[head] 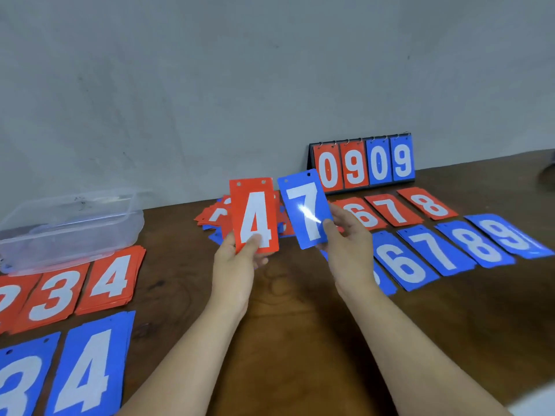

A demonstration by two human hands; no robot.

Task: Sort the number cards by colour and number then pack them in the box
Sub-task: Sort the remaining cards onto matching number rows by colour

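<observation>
Sorted card piles [426, 253] flank an unsorted heap [214, 216] beyond the hands. Left hand [237, 259] pinches a red 4 card [255, 214], right hand [348, 241] a blue 7 card [306, 208], both upright above the table [294, 310]. Clear box [70, 229] sits far left.

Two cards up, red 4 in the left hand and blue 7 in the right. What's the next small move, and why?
Probably lay the blue 7 card held by the right hand onto the blue 7 pile, which lies just right of that hand in the blue row. The left hand can then carry the red 4 card to the red 4 pile at far left.
</observation>
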